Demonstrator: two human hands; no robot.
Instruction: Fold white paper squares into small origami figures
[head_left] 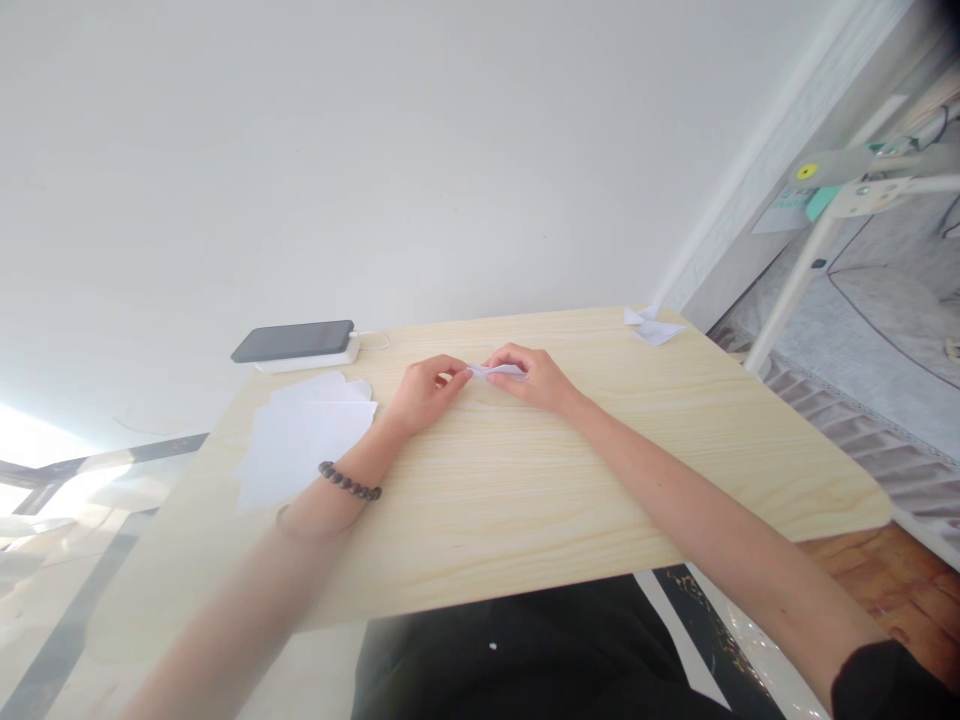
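Note:
Between my two hands, over the middle of the table, is a small folded piece of white paper [506,370]. My left hand [429,392] pinches its left end between thumb and fingertips. Thumb and fingers of my right hand [534,376] close on the paper's right part, and the hand covers some of it. A dark beaded bracelet [349,482] circles my left wrist. Left of my left hand lie white paper sheets [300,445], overlapping one another and partly behind my forearm.
A dark phone [296,341] rests on a white block [315,361] at the back left, with a white cable beside it. Folded white paper [654,328] lies at the back right of the wooden table [480,530]. A wall borders the far edge. A metal frame [795,280] stands at right.

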